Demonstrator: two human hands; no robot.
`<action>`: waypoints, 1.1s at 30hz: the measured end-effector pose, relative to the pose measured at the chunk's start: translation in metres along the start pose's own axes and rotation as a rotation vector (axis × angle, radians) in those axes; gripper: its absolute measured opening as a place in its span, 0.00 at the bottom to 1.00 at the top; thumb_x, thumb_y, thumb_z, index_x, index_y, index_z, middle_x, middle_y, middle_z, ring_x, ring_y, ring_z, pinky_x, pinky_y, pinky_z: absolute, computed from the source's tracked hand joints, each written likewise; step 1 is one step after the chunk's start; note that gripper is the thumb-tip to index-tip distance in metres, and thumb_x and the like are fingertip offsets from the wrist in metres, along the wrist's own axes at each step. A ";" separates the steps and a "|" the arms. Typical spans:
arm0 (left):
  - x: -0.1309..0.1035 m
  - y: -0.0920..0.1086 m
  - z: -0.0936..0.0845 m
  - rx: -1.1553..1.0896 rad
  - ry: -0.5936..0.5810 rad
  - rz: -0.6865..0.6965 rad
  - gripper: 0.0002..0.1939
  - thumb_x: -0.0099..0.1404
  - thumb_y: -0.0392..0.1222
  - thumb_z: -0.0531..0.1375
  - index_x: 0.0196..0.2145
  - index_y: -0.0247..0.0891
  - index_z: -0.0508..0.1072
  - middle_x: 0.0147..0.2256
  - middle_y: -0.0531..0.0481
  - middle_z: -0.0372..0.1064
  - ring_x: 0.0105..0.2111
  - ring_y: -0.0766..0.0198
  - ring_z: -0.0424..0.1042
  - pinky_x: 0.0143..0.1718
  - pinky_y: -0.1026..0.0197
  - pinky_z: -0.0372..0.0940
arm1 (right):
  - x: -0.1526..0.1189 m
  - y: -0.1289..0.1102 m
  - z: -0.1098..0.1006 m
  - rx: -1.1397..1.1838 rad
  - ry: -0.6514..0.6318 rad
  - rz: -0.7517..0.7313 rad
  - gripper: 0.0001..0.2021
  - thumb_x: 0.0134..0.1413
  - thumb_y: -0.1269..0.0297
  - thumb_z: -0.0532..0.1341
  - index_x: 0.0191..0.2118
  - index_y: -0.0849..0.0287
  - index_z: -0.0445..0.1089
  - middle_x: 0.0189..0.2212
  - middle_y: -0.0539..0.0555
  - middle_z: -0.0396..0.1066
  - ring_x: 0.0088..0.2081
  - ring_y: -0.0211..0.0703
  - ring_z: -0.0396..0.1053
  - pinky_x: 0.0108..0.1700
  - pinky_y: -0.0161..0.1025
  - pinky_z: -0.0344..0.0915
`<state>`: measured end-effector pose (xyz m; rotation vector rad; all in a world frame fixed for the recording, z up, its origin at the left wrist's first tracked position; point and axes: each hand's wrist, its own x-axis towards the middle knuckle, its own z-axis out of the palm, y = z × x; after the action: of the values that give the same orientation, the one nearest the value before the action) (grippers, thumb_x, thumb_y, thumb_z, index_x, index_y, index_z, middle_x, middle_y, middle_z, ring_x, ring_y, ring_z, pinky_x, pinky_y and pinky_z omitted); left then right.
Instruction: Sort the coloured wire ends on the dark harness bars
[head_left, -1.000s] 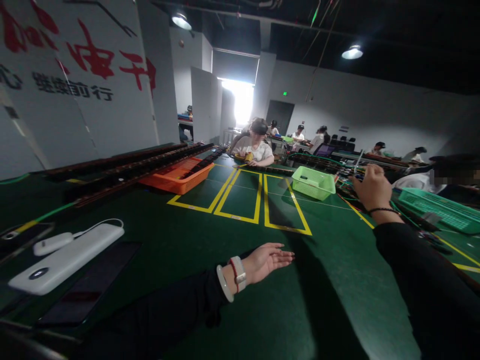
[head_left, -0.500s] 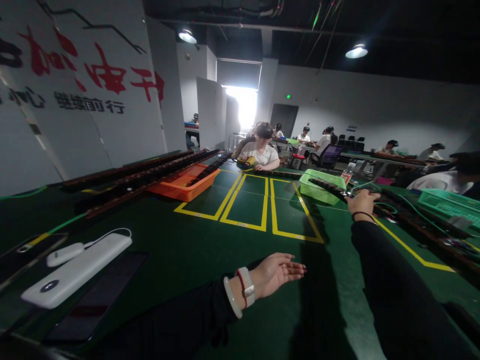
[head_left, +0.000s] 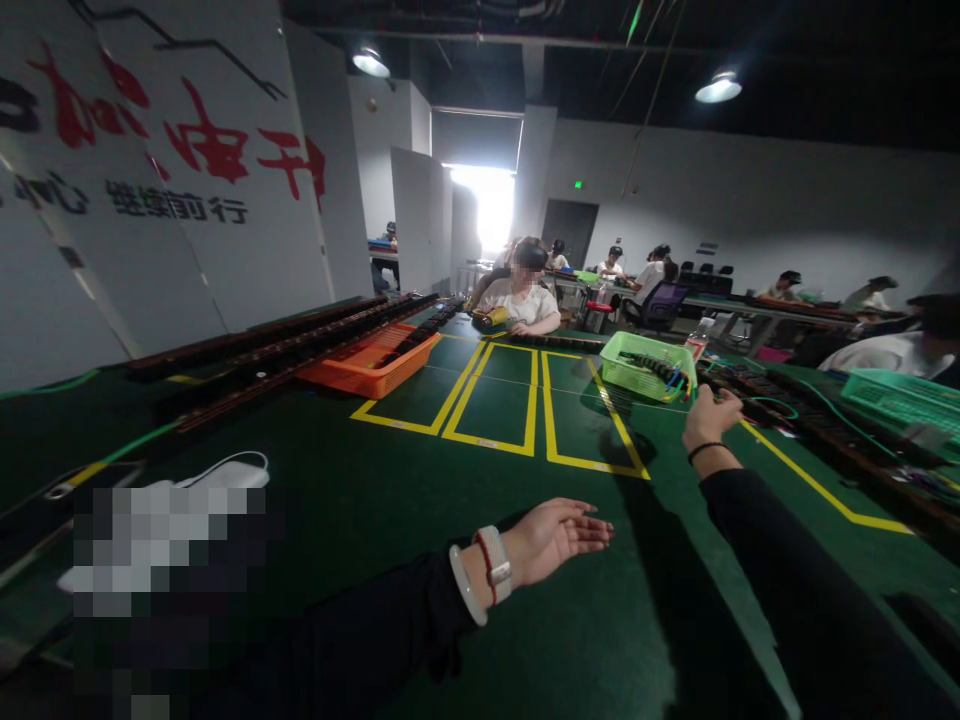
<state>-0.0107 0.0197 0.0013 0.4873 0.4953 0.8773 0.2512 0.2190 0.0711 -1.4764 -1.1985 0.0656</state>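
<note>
My left hand (head_left: 564, 540) lies palm partly up over the green table (head_left: 420, 490), its fingers stretched out and nothing in it. A watch band and a white bangle circle that wrist. My right hand (head_left: 711, 412) is raised beside the right end of a light green basket (head_left: 649, 384), fingers apart and bent, with nothing visible in it. Inside that basket lies a dark segmented strip (head_left: 646, 364) with coloured wire ends.
Yellow tape outlines (head_left: 487, 443) mark the table's middle. An orange basket (head_left: 375, 380) and long dark strips (head_left: 300, 350) lie at left. A teal basket (head_left: 900, 395) stands at right. A person (head_left: 521, 300) sits across the table.
My right hand has drawn slightly back and left, letting go of the dark strip. The strip now rests in the light green basket. My left hand has hardly moved.
</note>
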 end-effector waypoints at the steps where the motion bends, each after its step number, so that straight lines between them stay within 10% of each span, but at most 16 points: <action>1: 0.001 0.000 -0.001 0.003 -0.007 -0.002 0.09 0.59 0.27 0.52 0.38 0.28 0.66 0.34 0.36 0.73 0.36 0.58 0.74 0.50 0.52 0.59 | -0.016 -0.003 -0.001 -0.014 0.081 0.036 0.17 0.58 0.65 0.43 0.52 0.64 0.47 0.47 0.66 0.54 0.51 0.58 0.54 0.53 0.62 0.48; 5: 0.001 -0.001 -0.002 0.012 -0.003 0.010 0.07 0.60 0.32 0.53 0.36 0.27 0.68 0.34 0.36 0.73 0.36 0.58 0.74 0.49 0.53 0.60 | -0.092 -0.022 -0.010 0.002 0.115 -0.086 0.15 0.53 0.57 0.55 0.44 0.58 0.56 0.46 0.63 0.54 0.49 0.57 0.56 0.52 0.53 0.56; 10: 0.001 0.001 0.001 0.039 0.027 0.088 0.11 0.61 0.38 0.52 0.36 0.29 0.70 0.33 0.40 0.72 0.35 0.59 0.73 0.46 0.54 0.61 | -0.191 -0.049 -0.030 0.184 -0.344 -0.343 0.10 0.54 0.57 0.56 0.42 0.53 0.59 0.35 0.54 0.60 0.35 0.47 0.64 0.42 0.48 0.66; 15: -0.004 0.027 -0.004 0.595 0.199 0.345 0.12 0.63 0.41 0.47 0.33 0.33 0.68 0.31 0.41 0.70 0.32 0.61 0.71 0.39 0.57 0.65 | -0.238 -0.057 -0.046 0.229 -0.720 -0.582 0.11 0.56 0.66 0.54 0.45 0.53 0.62 0.44 0.56 0.62 0.47 0.48 0.63 0.50 0.50 0.64; 21: -0.012 0.126 -0.031 1.023 0.388 0.516 0.05 0.63 0.39 0.53 0.34 0.35 0.66 0.33 0.45 0.69 0.36 0.61 0.68 0.39 0.58 0.63 | -0.235 -0.048 -0.042 0.093 -0.905 -0.509 0.16 0.55 0.69 0.55 0.50 0.56 0.60 0.48 0.57 0.60 0.50 0.46 0.62 0.52 0.47 0.63; 27: -0.019 0.244 -0.065 1.406 0.877 0.707 0.06 0.61 0.31 0.55 0.37 0.31 0.64 0.45 0.43 0.63 0.47 0.60 0.60 0.53 0.56 0.53 | -0.241 -0.048 -0.040 0.020 -0.946 -0.636 0.15 0.55 0.69 0.57 0.49 0.55 0.63 0.46 0.57 0.63 0.49 0.47 0.62 0.51 0.49 0.64; 33: -0.024 0.300 -0.081 1.643 1.229 0.624 0.23 0.59 0.34 0.60 0.49 0.23 0.59 0.53 0.34 0.56 0.55 0.51 0.55 0.55 0.49 0.52 | -0.242 -0.051 -0.042 -0.016 -0.957 -0.637 0.14 0.55 0.69 0.57 0.49 0.56 0.63 0.47 0.57 0.62 0.50 0.48 0.61 0.52 0.49 0.62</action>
<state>-0.2509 0.1800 0.1190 1.6432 2.3494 1.1560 0.1316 0.0147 -0.0120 -0.9952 -2.3953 0.3544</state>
